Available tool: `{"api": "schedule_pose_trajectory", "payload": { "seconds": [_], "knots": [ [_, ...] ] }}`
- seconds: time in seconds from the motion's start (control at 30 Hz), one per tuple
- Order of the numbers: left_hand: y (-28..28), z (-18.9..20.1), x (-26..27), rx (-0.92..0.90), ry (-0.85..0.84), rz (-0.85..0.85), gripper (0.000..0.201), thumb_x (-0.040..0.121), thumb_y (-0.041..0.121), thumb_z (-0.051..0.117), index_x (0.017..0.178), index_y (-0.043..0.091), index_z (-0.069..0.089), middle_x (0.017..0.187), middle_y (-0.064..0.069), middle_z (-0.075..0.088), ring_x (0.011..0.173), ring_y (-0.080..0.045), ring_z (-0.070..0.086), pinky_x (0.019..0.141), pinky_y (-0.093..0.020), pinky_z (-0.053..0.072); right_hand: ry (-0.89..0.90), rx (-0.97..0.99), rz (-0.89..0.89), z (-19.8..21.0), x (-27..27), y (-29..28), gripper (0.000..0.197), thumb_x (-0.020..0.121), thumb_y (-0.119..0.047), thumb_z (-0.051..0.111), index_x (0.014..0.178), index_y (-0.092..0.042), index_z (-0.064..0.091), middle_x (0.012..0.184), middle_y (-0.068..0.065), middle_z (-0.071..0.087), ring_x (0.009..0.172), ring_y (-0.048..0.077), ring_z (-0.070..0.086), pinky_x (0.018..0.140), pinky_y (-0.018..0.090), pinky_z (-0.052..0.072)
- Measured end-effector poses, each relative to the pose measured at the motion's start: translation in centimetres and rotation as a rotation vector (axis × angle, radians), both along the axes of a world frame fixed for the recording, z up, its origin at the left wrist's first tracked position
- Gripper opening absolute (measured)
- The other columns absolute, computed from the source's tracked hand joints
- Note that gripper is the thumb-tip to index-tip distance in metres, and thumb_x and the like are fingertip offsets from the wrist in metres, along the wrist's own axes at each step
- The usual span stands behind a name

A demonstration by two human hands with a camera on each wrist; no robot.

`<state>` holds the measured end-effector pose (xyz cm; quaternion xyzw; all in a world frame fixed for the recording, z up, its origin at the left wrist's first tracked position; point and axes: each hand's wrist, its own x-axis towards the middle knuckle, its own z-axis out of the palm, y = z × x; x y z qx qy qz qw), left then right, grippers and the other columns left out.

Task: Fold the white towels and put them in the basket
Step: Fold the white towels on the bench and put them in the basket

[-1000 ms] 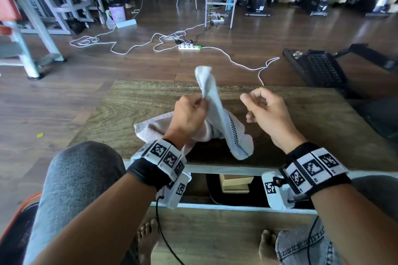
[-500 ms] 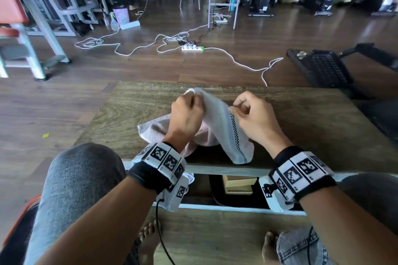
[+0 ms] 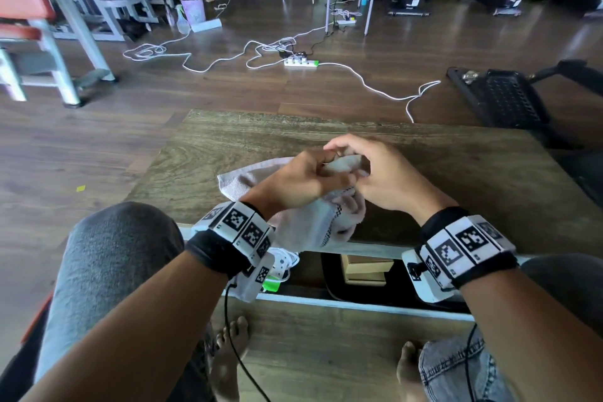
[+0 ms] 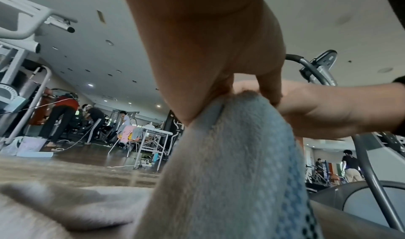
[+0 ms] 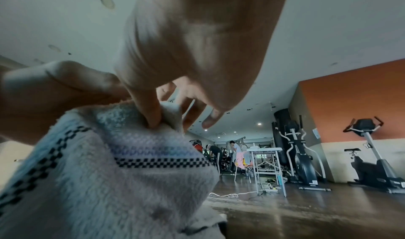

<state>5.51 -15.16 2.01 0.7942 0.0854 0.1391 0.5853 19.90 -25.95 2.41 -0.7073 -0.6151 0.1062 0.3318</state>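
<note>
A white towel (image 3: 310,225) with a black checkered stripe lies bunched on the wooden table (image 3: 456,173), one end hanging over the near edge. My left hand (image 3: 303,178) grips its raised upper edge. My right hand (image 3: 368,170) meets it there and pinches the same edge between thumb and fingers. In the left wrist view the towel (image 4: 236,156) rises to my left hand's fingers (image 4: 219,87). In the right wrist view my thumb (image 5: 151,114) presses into the towel (image 5: 122,164) at its top fold. No basket is in view.
Under the table's near edge sits a shelf with a small cardboard box (image 3: 365,269). A white power strip (image 3: 300,63) and cables lie on the floor beyond. A black folded machine (image 3: 502,98) stands at the right. My knees flank the table.
The towel end that my left hand held up has come down. My right hand moved left and closed on the towel edge next to my left hand.
</note>
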Motion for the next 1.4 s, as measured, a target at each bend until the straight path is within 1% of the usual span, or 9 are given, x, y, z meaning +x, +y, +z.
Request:
{"api": "schedule_pose_trajectory", "payload": {
  "seconds": [0.13, 0.33, 0.5, 0.67, 0.77, 0.93, 1.13, 1.23, 1.4],
  "knots": [
    [2.9, -0.4, -2.2, 0.478, 0.294, 0.264, 0.013, 0.085, 0.027, 0.073, 0.081, 0.016, 0.067, 0.06, 0.012, 0.054, 0.047, 0.004, 0.047, 0.048, -0.01, 0.034, -0.109, 0.069, -0.178, 0.2, 1.3, -0.2, 0.032, 0.085, -0.003, 0.061, 0.091, -0.033, 0.07, 0.08, -0.011, 0.069, 0.066, 0.006, 0.058, 0.057, 0.033, 0.048],
    [6.7, 1.1, -6.0, 0.569, 0.207, 0.563, 0.033, 0.078, 0.041, 0.077, 0.063, 0.019, 0.058, 0.053, 0.009, 0.046, 0.048, -0.005, 0.039, 0.046, -0.018, 0.03, -0.161, 0.335, -0.413, 0.5, 1.6, -0.5, 0.021, 0.076, -0.039, 0.08, 0.085, -0.023, 0.07, 0.072, -0.009, 0.057, 0.088, 0.021, 0.055, 0.064, 0.038, 0.05],
    [7.0, 3.2, -7.2, 0.676, 0.173, 0.708, 0.04, 0.078, 0.048, 0.073, 0.071, 0.012, 0.057, 0.057, 0.002, 0.053, 0.056, -0.02, 0.047, 0.054, -0.034, 0.043, -0.122, 0.52, -0.467, 1.8, 0.9, -1.3, 0.021, 0.078, -0.033, 0.081, 0.083, -0.018, 0.067, 0.071, -0.006, 0.06, 0.068, 0.012, 0.052, 0.06, 0.033, 0.043],
    [6.9, 6.5, -9.0, 0.744, 0.186, 0.733, 0.021, 0.073, 0.043, 0.059, 0.058, 0.031, 0.05, 0.056, 0.006, 0.051, 0.068, -0.032, 0.057, 0.061, -0.036, 0.048, 0.038, 0.433, -0.376, 4.3, 0.7, -2.5, 0.011, 0.086, -0.01, 0.073, 0.084, -0.018, 0.066, 0.075, 0.003, 0.065, 0.066, 0.016, 0.057, 0.059, 0.021, 0.041],
    [7.3, 9.4, -10.0, 0.782, 0.131, 0.759, 0.031, 0.08, 0.032, 0.068, 0.057, 0.02, 0.052, 0.051, 0.007, 0.045, 0.056, -0.02, 0.043, 0.056, -0.028, 0.038, 0.103, 0.266, -0.273, 7.5, 0.2, -3.4, 0.004, 0.09, -0.021, 0.072, 0.09, -0.017, 0.072, 0.091, 0.006, 0.072, 0.072, 0.002, 0.058, 0.066, 0.011, 0.04],
    [6.1, 11.9, -12.4, 0.532, -0.068, 0.577, 0.024, 0.089, 0.029, 0.07, 0.066, 0.021, 0.07, 0.054, 0.012, 0.055, 0.05, -0.002, 0.041, 0.049, -0.02, 0.036, 0.436, 0.196, -0.134, 10.4, -0.1, -5.8, 0.023, 0.094, -0.04, 0.058, 0.102, -0.024, 0.073, 0.109, 0.0, 0.074, 0.103, 0.016, 0.068, 0.094, 0.031, 0.043],
    [7.4, 5.1, -13.2, 0.385, 0.143, 0.552, 0.038, 0.089, 0.04, 0.067, 0.082, 0.004, 0.075, 0.068, 0.0, 0.062, 0.061, -0.013, 0.051, 0.058, -0.026, 0.042, 0.149, -0.034, -0.145, 4.6, 1.1, -5.1, 0.016, 0.098, -0.021, 0.061, 0.085, -0.025, 0.069, 0.075, -0.019, 0.068, 0.075, -0.003, 0.056, 0.071, 0.016, 0.044],
    [7.7, 1.2, -11.8, 0.409, 0.356, 0.496, 0.022, 0.093, 0.033, 0.063, 0.094, 0.014, 0.075, 0.07, 0.004, 0.065, 0.062, -0.014, 0.057, 0.056, -0.02, 0.047, 0.056, -0.224, -0.184, 0.0, 2.2, -3.1, 0.02, 0.096, -0.026, 0.065, 0.077, -0.025, 0.072, 0.077, -0.013, 0.072, 0.073, 0.001, 0.065, 0.072, 0.033, 0.052],
    [9.1, -5.3, -9.3, 0.427, 0.677, 0.4, 0.051, 0.089, 0.058, 0.055, 0.122, 0.022, 0.067, 0.123, -0.011, 0.065, 0.11, -0.026, 0.061, 0.094, -0.035, 0.047, -0.031, -0.293, -0.097, -5.1, 1.3, 1.4, 0.032, 0.093, -0.02, 0.068, 0.062, -0.028, 0.065, 0.066, -0.011, 0.064, 0.065, 0.005, 0.059, 0.06, 0.031, 0.043]
  ]
}}
